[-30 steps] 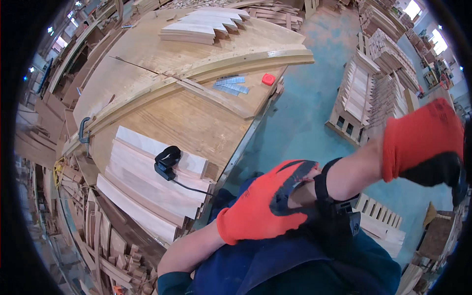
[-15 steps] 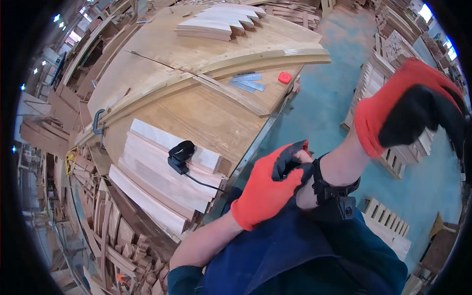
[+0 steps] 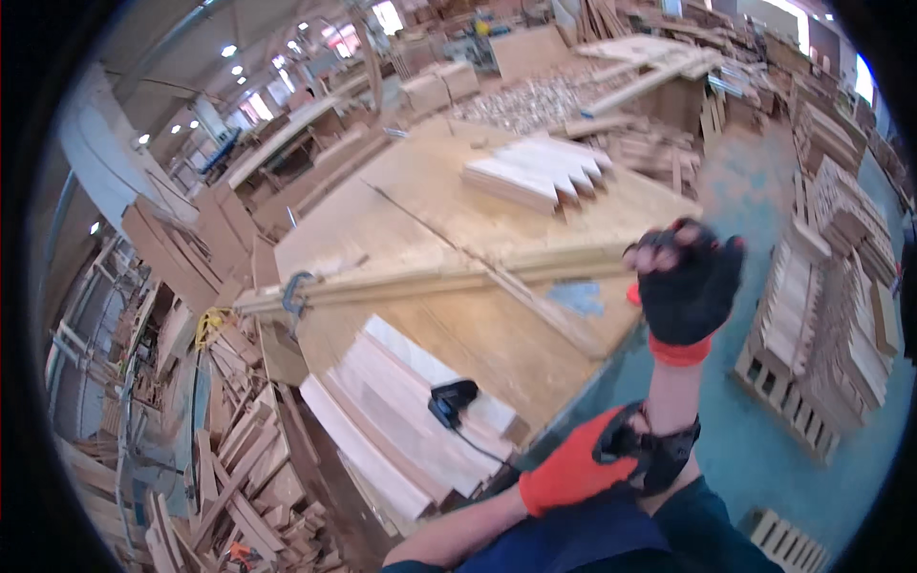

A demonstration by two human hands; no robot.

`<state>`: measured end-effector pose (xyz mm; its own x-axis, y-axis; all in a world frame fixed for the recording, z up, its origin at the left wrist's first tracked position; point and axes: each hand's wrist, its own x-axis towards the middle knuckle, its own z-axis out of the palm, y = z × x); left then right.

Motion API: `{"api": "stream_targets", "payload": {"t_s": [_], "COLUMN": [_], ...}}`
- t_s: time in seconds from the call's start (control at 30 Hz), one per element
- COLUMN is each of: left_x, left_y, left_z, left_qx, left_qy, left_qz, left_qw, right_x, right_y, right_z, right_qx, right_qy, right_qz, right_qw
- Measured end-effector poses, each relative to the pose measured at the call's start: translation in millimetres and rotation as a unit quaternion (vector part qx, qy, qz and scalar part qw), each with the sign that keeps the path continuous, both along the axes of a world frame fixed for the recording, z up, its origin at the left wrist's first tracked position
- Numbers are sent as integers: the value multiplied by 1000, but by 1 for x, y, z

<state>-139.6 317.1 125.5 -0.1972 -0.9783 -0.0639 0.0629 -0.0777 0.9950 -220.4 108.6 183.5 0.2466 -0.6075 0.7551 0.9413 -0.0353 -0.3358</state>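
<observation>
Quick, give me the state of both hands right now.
Left hand: gloved, its grip closed around the black wrist strap on the right forearm.
Right hand: gloved, raised, fingers curled into a loose fist, holding nothing visible.

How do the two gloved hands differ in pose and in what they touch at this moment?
The right hand is raised with its fingers curled, showing the black palm side; the left hand is low, showing its orange back. The left hand grips the black wrist strap on the right forearm; the right hand holds nothing. Both wear orange-and-black work gloves.
</observation>
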Motion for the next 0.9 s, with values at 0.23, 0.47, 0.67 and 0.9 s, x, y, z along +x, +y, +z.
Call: {"api": "stream_targets", "payload": {"t_s": [0.23, 0.47, 0.67, 0.9], "left_x": [0, 23, 36, 37], "left_y": [-1, -5, 5, 4], "left_z": [-1, 4, -14, -16], "left_qx": [4, 34, 50, -42], "left_qy": [-18, -7, 8, -71], "left_qz": [42, -7, 78, 36], "left_qw": [999, 999, 996, 996], "right_x": [44, 74, 86, 92], "right_y": [10, -24, -47, -43], "right_z": [-14, -70, -72, -125], "right_qx": [-145, -200, 381, 538], "right_qy": [398, 425, 44, 44], "right_qz": [-340, -435, 105, 97], "right_qw": [840, 768, 918, 836]}}
